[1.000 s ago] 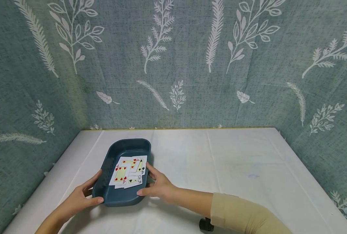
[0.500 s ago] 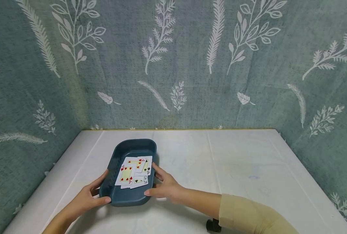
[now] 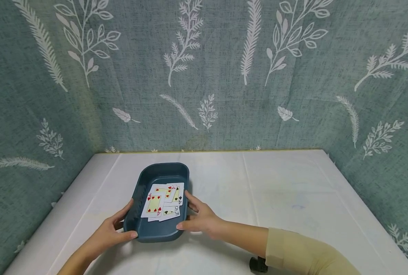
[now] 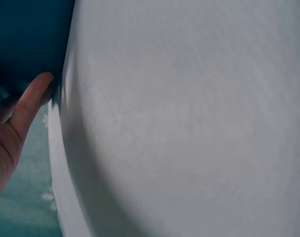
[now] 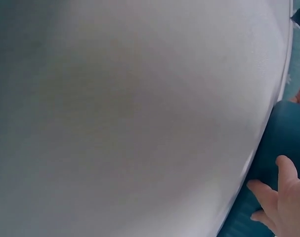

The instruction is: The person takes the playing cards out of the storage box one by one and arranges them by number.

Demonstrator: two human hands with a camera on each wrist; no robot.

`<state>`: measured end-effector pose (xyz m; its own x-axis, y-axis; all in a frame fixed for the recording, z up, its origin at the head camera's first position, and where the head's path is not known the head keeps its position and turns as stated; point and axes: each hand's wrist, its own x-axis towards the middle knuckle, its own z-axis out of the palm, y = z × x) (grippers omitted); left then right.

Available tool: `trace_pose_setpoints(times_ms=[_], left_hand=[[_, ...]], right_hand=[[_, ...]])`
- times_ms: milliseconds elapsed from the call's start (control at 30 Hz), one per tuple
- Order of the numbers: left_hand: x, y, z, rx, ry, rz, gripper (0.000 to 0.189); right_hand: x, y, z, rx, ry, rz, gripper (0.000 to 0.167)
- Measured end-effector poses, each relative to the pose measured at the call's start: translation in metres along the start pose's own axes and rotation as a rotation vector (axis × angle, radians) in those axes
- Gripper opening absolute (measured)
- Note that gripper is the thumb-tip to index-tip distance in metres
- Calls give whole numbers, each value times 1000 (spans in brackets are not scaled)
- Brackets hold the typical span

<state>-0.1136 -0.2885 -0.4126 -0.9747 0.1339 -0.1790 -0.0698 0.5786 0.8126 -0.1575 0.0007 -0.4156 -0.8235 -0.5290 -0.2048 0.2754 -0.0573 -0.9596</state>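
Note:
A dark blue rectangular tray [image 3: 157, 231] with rounded corners is in the head view, left of centre. Several playing cards [image 3: 153, 206], face up and overlapping, lie in it; fours of hearts and a five of clubs show. My left hand [image 3: 109, 233] grips the tray's near left corner, thumb at the front rim. On the opposite side my right hand [image 3: 204, 220] grips the right wall, its thumb over the rim near the front. Both wrist views catch the tray's outer wall [image 4: 31, 34], with the right hand's spread fingers [image 5: 286, 173] against it in the right one.
A white cloth covers the table [image 3: 286, 198], which runs back to a grey-green curtain [image 3: 224, 57] with white leaf prints. More of this fabric hangs at both sides. A small black device [image 3: 258, 264] sits under the right forearm by the beige sleeve [image 3: 303, 248].
Both hands have moved the tray to the right, with the cards lying in it as before. The grips look the same.

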Motion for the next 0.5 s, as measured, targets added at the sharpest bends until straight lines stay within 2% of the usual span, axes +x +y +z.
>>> trace_pose_setpoints(times_ms=[133,333,500], left_hand=[[2,3,5,0,5,6,96],[3,9,15,19,11,-36,99],[6,13,23,27,41,-32,100]], right_hand=[[-3,-1,-5,-12,1,-4,99],[-8,1,-16,-32,-8,0,99],[-10,0,-23,-53,-3,-1,99]])
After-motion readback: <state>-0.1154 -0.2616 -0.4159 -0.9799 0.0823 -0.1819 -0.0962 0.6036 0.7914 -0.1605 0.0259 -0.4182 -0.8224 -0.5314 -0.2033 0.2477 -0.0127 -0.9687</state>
